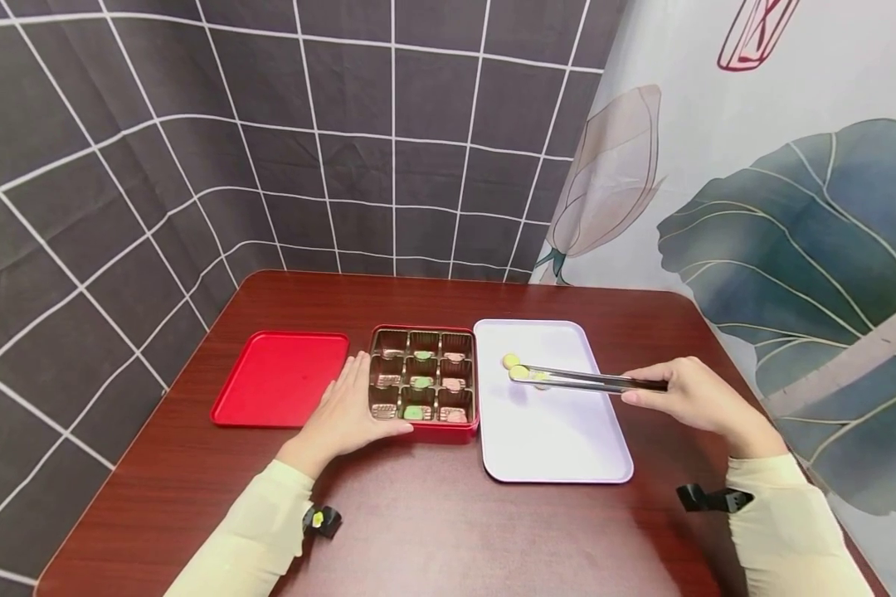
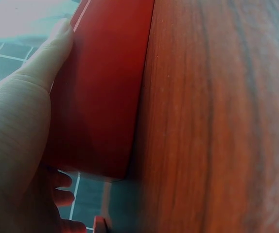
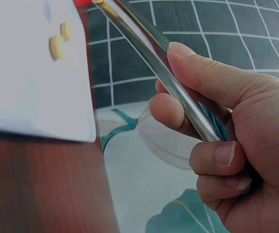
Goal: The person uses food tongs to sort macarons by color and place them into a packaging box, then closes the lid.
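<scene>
My right hand (image 1: 690,396) grips metal tongs (image 1: 582,380), fingers curled round the handle. In the head view the tips reach over the white tray (image 1: 552,448), with a round yellow piece (image 1: 518,373) right at them. Two more yellow pieces (image 3: 57,47) lie on the tray in the right wrist view. My left hand (image 1: 339,414) rests against the left side and front corner of a red box (image 1: 440,432), fingers straight and thumb along its front edge. A gold divided insert (image 1: 421,369) fills the box, with green pieces in its middle column and pink ones in the right.
A flat red lid (image 1: 284,381) lies on the wooden table (image 1: 418,514) to the left of the box. The tray stands close against the box's right side. Behind the table hang a dark grid-patterned cloth (image 1: 351,166) and a pale leaf-printed one (image 1: 814,215).
</scene>
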